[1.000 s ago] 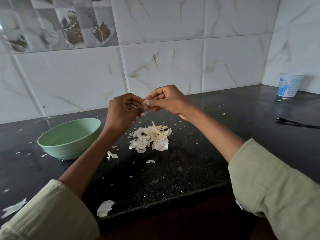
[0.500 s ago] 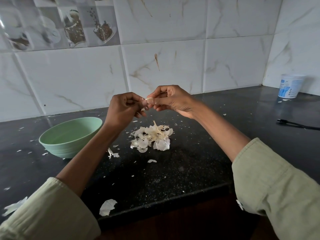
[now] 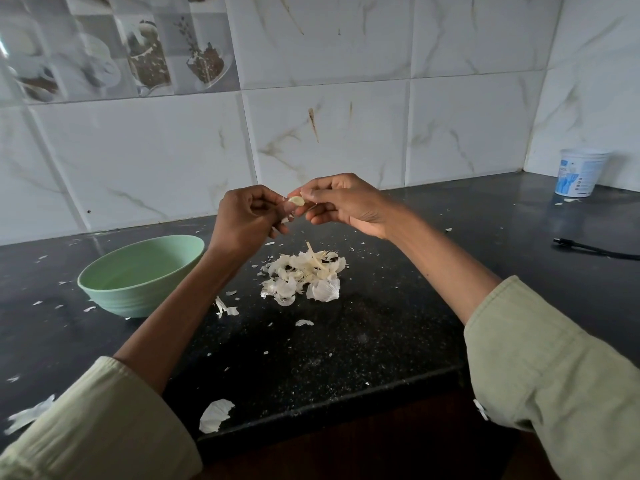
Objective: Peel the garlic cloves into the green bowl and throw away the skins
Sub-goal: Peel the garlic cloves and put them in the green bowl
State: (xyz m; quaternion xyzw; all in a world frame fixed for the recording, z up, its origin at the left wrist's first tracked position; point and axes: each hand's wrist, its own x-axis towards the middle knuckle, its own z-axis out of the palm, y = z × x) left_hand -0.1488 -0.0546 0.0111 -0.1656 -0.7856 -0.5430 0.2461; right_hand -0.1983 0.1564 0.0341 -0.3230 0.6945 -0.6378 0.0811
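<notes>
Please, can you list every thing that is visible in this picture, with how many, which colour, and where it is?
green bowl: one, pale green, on the counter at left; its contents cannot be seen
garlic clove: one, pale yellow, held between both hands above the counter
pile of skins: one heap, white, on the counter under the hands
loose skins: several, white, scattered over the counter, some at the front edge
counter: one, black speckled
tub: one, white with blue print, far right corner by the wall
cable: one, black, on the counter at right
wall tiles: white marbled, some with pictures at upper left
left hand: pinches the clove
right hand: pinches the clove
sleeves: two, light green
</notes>
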